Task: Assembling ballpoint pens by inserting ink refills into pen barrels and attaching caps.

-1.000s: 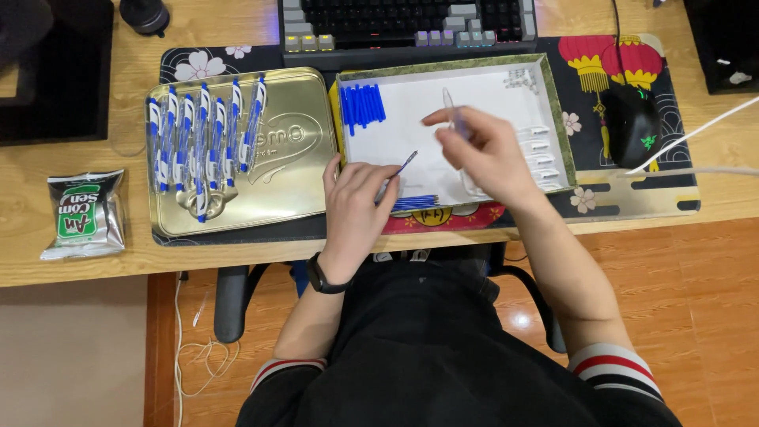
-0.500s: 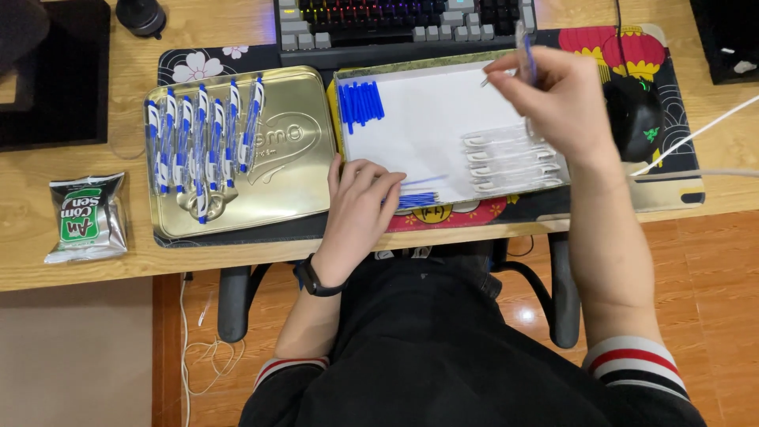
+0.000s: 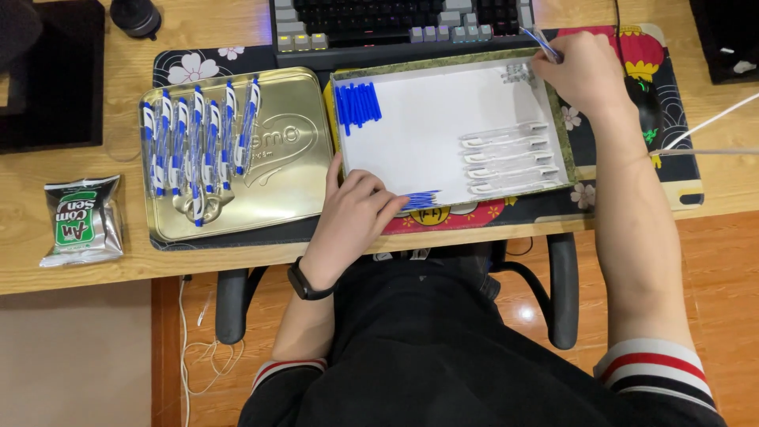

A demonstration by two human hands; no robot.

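Nearest me, my left hand [image 3: 352,217] lies at the near edge of the shallow white tray [image 3: 427,146], fingertips curled down onto a small bundle of blue refills [image 3: 419,198]; I cannot tell whether they actually pinch one or only rest on the heap. If the fingers drag back carelessly, I judge that several refills could slide over the low rim and drop off the desk edge toward my lap. Just beyond, four clear pen barrels [image 3: 506,158] lie in a row on the tray's right side; a sleeve or wrist sweeping across could roll them out of line. Further on, a second cluster of blue caps [image 3: 357,104] sits in the far left corner, well apart from both hands. My right hand [image 3: 585,75] is at the far right corner, fingers closed on a slim pen part [image 3: 545,43] that pokes out toward the keyboard [image 3: 403,20]; a loose pinch could flick it among the keys. To the left, the gold tin lid [image 3: 292,158] carries finished blue-and-white pens [image 3: 198,146], which could roll if the tin is bumped.
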